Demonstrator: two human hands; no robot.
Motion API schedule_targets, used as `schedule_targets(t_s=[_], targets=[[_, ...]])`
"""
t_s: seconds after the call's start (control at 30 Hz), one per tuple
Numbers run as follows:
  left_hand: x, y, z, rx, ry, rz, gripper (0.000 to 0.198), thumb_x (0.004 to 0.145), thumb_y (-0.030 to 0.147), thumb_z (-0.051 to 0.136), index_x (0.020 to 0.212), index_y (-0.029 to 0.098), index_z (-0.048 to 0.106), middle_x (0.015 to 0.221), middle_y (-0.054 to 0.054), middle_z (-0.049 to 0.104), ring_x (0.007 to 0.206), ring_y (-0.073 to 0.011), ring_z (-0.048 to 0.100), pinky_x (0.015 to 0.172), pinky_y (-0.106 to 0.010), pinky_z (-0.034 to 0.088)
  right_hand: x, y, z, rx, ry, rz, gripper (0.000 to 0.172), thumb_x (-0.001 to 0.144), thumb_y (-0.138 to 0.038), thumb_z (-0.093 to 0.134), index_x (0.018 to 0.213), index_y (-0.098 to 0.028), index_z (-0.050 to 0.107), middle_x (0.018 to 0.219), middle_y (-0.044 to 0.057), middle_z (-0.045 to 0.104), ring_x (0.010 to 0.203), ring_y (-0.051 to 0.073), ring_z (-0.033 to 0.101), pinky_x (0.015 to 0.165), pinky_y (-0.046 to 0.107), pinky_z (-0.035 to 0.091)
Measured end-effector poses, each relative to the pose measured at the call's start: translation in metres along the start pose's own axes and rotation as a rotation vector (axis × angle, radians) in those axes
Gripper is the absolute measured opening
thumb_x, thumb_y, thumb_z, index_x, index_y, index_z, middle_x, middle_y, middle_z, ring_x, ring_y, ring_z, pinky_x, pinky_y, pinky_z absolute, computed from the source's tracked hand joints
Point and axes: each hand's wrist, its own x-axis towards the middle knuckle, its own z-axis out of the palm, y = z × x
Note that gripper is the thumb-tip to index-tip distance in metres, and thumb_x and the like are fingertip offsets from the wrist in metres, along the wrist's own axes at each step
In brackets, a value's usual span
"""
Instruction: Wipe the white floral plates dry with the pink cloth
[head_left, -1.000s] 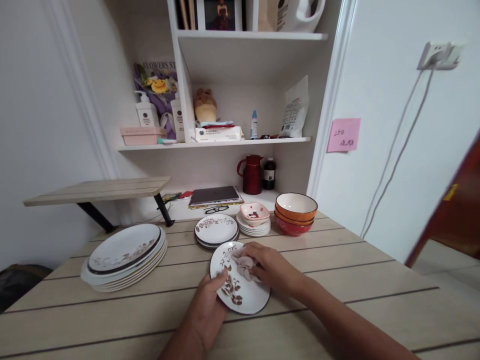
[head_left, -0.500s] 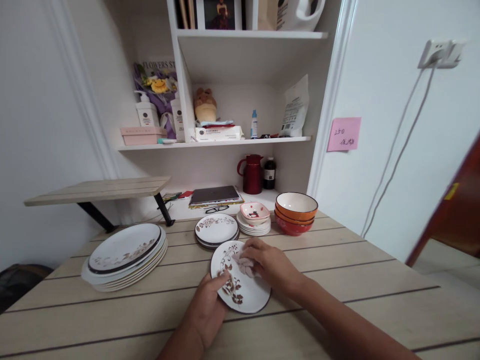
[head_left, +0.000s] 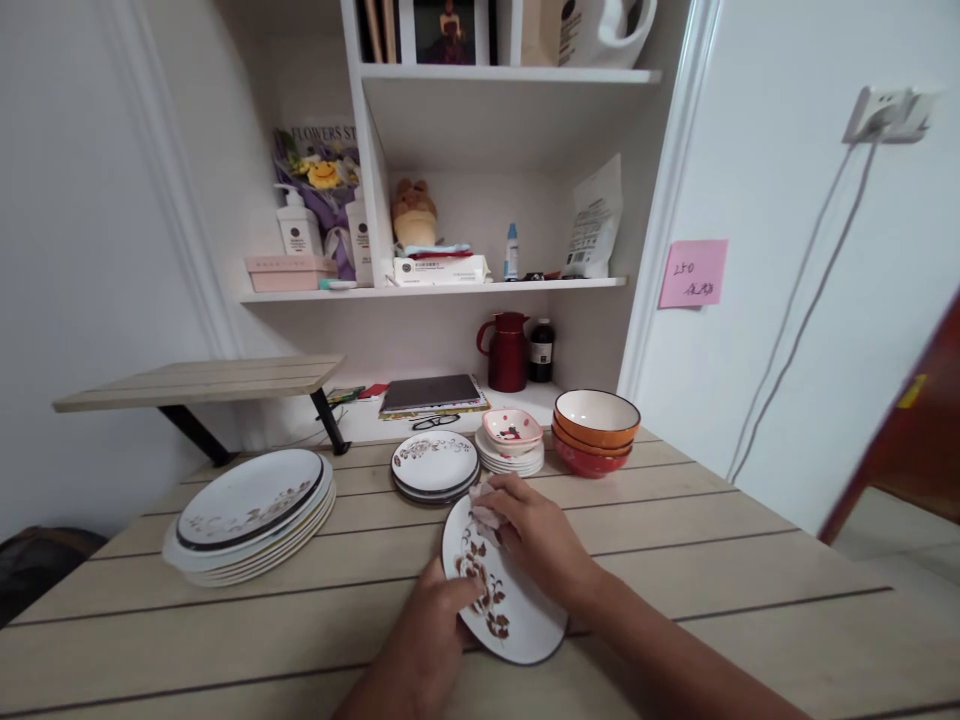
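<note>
Your right hand presses a cloth on the far end of the small plate; your left hand holds its near-left edge.

Your right hand (head_left: 536, 535) has its fingers curled narrowly over a crumpled pale cloth (head_left: 480, 512), pushing it down onto the small plate (head_left: 517, 615) at the plate's far-left rim. Your left hand (head_left: 439, 625) is closed on the near-left edge, thumb laid on the brown flower print. The plate looks tipped rather than flat on the wooden table (head_left: 712, 560), and its long axis runs from far-left to near-right, under your right wrist, so the bare white part lies nearer to you than the cloth, towards the right. Just beyond the cloth stands a stack of small plates (head_left: 435, 466), then saucers (head_left: 511, 450) and orange bowls (head_left: 596, 428); large plates (head_left: 251, 510) sit well apart on the left.
</note>
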Motion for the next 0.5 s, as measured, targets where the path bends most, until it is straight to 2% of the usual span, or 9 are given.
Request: schedule_targets(t_s=[0.13, 0.3, 0.37, 0.5], targets=[[0.002, -0.003, -0.003, 0.074, -0.038, 0.021, 0.043, 0.062, 0.015, 0.061, 0.106, 0.013, 0.061, 0.077, -0.008, 0.071, 0.064, -0.0205, 0.062, 0.062, -0.032, 0.046, -0.002, -0.011, -0.002, 0.185, -0.004, -0.132, 0.04, 0.081, -0.005, 0.048, 0.109, -0.024, 0.067, 0.124, 0.007, 0.06, 0.108, 0.019, 0.059, 0.092, 0.031, 0.046], [0.004, -0.001, -0.004, 0.071, -0.045, 0.057, 0.041, 0.057, 0.008, 0.062, 0.098, 0.016, 0.063, 0.072, -0.002, 0.067, 0.062, -0.016, 0.059, 0.06, -0.028, 0.043, -0.005, -0.025, -0.006, 0.391, -0.14, -0.254, 0.034, 0.08, -0.004, 0.051, 0.101, -0.024, 0.07, 0.113, 0.004, 0.064, 0.108, 0.016, 0.058, 0.093, 0.027, 0.045], [0.004, 0.0, -0.004, 0.052, -0.056, 0.067, 0.043, 0.056, 0.007, 0.062, 0.099, 0.016, 0.063, 0.072, -0.002, 0.067, 0.064, -0.0167, 0.06, 0.06, -0.028, 0.042, -0.007, -0.027, -0.003, 0.374, -0.136, -0.253, 0.036, 0.079, -0.003, 0.052, 0.102, -0.025, 0.07, 0.113, 0.003, 0.063, 0.106, 0.015, 0.058, 0.092, 0.025, 0.045], [0.005, 0.0, -0.005, 0.017, -0.089, 0.047, 0.041, 0.059, 0.009, 0.064, 0.099, 0.013, 0.064, 0.075, -0.006, 0.07, 0.067, -0.0196, 0.063, 0.064, -0.03, 0.044, -0.006, -0.022, 0.003, 0.152, -0.015, -0.139, 0.032, 0.079, -0.009, 0.054, 0.098, -0.03, 0.07, 0.121, 0.001, 0.055, 0.098, 0.015, 0.057, 0.083, 0.024, 0.043]])
